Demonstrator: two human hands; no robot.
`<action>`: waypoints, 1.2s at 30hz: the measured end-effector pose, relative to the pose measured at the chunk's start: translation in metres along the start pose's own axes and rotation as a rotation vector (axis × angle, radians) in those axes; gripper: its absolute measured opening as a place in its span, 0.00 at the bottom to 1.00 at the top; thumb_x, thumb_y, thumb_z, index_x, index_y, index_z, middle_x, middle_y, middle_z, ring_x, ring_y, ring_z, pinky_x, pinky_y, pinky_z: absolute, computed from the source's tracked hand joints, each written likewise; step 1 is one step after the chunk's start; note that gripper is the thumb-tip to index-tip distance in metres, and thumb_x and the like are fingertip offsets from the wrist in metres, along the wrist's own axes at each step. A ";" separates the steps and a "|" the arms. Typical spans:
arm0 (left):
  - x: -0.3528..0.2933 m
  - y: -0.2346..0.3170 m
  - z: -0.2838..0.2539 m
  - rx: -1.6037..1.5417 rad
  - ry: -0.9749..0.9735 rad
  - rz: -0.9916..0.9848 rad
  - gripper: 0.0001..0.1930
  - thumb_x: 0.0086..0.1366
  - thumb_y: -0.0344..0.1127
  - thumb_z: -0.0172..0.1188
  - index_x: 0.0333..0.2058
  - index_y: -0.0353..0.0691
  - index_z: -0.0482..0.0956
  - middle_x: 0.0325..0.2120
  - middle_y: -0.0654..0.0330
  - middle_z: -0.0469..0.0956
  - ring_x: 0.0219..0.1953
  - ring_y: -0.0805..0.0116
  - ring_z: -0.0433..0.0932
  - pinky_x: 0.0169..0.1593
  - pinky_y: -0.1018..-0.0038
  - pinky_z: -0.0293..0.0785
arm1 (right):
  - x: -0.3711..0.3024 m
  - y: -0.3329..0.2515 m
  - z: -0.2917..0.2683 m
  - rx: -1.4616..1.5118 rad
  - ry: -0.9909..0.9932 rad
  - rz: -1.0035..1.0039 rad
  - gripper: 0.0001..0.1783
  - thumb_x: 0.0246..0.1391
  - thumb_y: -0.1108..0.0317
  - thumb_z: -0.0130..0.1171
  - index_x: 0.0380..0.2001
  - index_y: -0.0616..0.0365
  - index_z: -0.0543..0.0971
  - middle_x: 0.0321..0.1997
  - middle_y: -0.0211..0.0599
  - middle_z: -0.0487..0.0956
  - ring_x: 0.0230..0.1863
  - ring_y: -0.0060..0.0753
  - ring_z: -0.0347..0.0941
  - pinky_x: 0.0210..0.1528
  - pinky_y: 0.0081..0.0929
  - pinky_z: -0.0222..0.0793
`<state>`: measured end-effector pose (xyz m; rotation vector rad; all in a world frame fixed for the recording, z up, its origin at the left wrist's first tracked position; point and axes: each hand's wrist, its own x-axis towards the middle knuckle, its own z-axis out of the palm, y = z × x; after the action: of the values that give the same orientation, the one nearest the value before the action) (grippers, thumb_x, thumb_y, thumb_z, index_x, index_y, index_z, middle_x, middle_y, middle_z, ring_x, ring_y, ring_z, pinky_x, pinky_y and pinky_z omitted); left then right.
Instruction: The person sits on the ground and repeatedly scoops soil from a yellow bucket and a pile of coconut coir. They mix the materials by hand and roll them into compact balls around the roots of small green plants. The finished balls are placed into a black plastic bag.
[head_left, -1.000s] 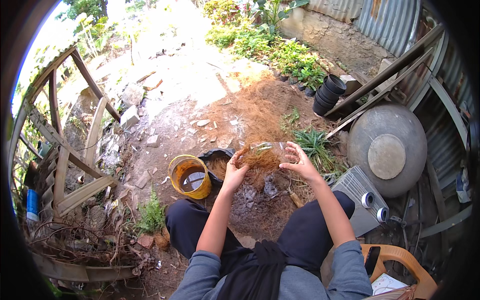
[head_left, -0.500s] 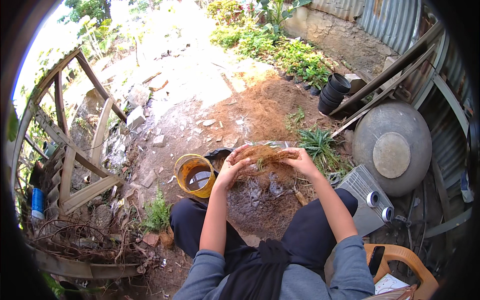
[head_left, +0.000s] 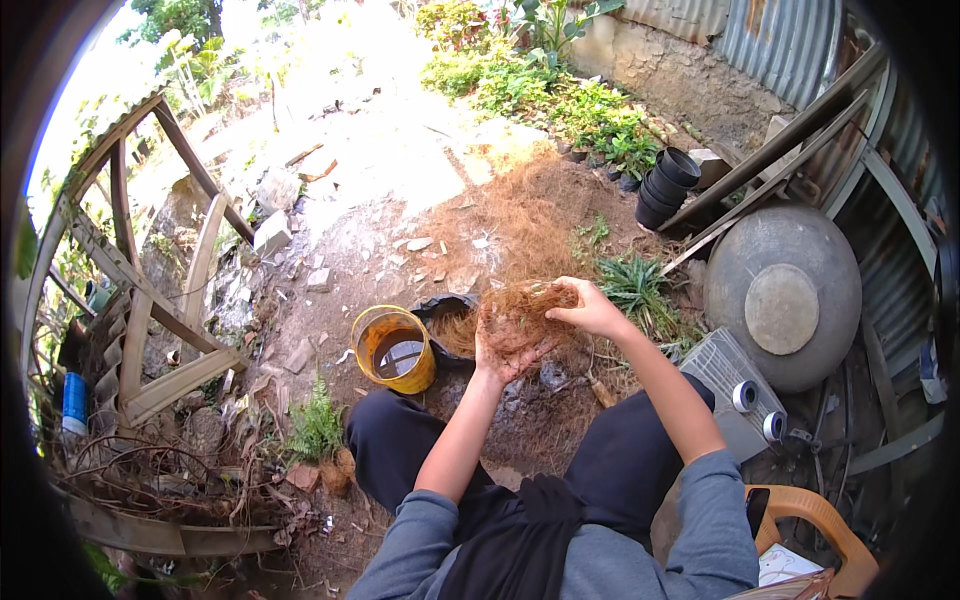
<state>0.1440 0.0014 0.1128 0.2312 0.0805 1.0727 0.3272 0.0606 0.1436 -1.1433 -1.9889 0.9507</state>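
A loose clump of brown coir-like fibre (head_left: 522, 312) is held up between my two hands above the ground in front of my knees. My left hand (head_left: 508, 364) supports it from below, palm turned up, its fingers partly hidden by the strands. At the clump's right edge, the thumb and fingers of my right hand (head_left: 592, 310) pinch the fibre. Just left of the clump lies a black plastic bag (head_left: 436, 305) with more fibre in its mouth. A yellow bucket (head_left: 415, 378) of brown liquid stands beside the bag.
Loose fibre (head_left: 530, 215) spreads over the ground ahead. Stacked black pots (head_left: 668, 188), a large round grey vessel (head_left: 730, 290) and a wire rack (head_left: 715, 365) stand to the right. Wooden frames (head_left: 150, 300) lean on the left; an orange chair (head_left: 820, 510) is at lower right.
My left hand has shifted right and turned palm up under the clump. My right hand has moved slightly left and up. The green strands seen in the clump earlier no longer show.
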 end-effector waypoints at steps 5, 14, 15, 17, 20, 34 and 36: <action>-0.013 0.008 0.003 0.035 0.012 0.100 0.34 0.60 0.64 0.34 0.57 0.46 0.57 0.56 0.53 0.59 0.57 0.52 0.60 0.56 0.46 0.57 | -0.004 -0.082 -0.014 -0.476 -0.007 -0.006 0.62 0.27 0.43 0.69 0.63 0.45 0.46 0.66 0.48 0.41 0.66 0.55 0.40 0.63 0.47 0.44; -0.007 0.004 0.001 0.097 0.034 0.081 0.35 0.60 0.66 0.29 0.58 0.49 0.56 0.57 0.57 0.59 0.58 0.54 0.58 0.58 0.48 0.53 | -0.001 -0.101 0.021 -0.774 -0.298 -0.239 0.48 0.35 0.54 0.66 0.60 0.41 0.54 0.60 0.40 0.59 0.62 0.42 0.52 0.63 0.57 0.34; -0.006 0.004 -0.001 0.088 -0.011 0.070 0.35 0.60 0.66 0.29 0.58 0.49 0.57 0.56 0.57 0.59 0.58 0.54 0.58 0.58 0.48 0.52 | 0.003 -0.091 0.021 -0.701 -0.293 -0.234 0.42 0.37 0.58 0.64 0.58 0.42 0.58 0.57 0.38 0.64 0.60 0.40 0.56 0.63 0.55 0.37; -0.008 0.003 0.008 0.089 -0.022 0.061 0.40 0.57 0.71 0.27 0.59 0.49 0.53 0.58 0.53 0.54 0.58 0.49 0.57 0.59 0.46 0.48 | 0.003 -0.088 0.020 -0.542 -0.199 -0.256 0.26 0.40 0.71 0.58 0.49 0.46 0.72 0.44 0.34 0.75 0.52 0.35 0.66 0.63 0.46 0.44; -0.010 0.004 0.003 0.062 0.011 0.021 0.39 0.57 0.70 0.28 0.59 0.49 0.54 0.57 0.53 0.56 0.57 0.51 0.58 0.58 0.47 0.52 | 0.002 -0.092 0.014 -0.485 -0.190 -0.292 0.27 0.40 0.72 0.57 0.49 0.44 0.72 0.43 0.34 0.76 0.51 0.35 0.67 0.62 0.43 0.46; -0.007 0.001 -0.017 -0.046 0.013 0.055 0.43 0.53 0.73 0.32 0.58 0.46 0.54 0.56 0.49 0.58 0.55 0.48 0.61 0.56 0.49 0.59 | -0.027 -0.105 0.000 -0.274 0.098 -0.262 0.39 0.47 0.47 0.56 0.58 0.54 0.59 0.63 0.44 0.54 0.63 0.45 0.51 0.62 0.43 0.46; -0.003 -0.002 -0.017 -0.059 0.023 0.064 0.40 0.56 0.70 0.32 0.57 0.46 0.56 0.57 0.52 0.57 0.57 0.52 0.59 0.58 0.48 0.53 | -0.033 -0.077 0.026 -0.226 0.226 -0.313 0.33 0.53 0.51 0.49 0.58 0.56 0.59 0.63 0.43 0.55 0.64 0.44 0.50 0.62 0.47 0.45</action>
<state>0.1411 0.0007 0.0959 0.1691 0.0620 1.1398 0.2872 -0.0039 0.1883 -0.9686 -2.0445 0.4268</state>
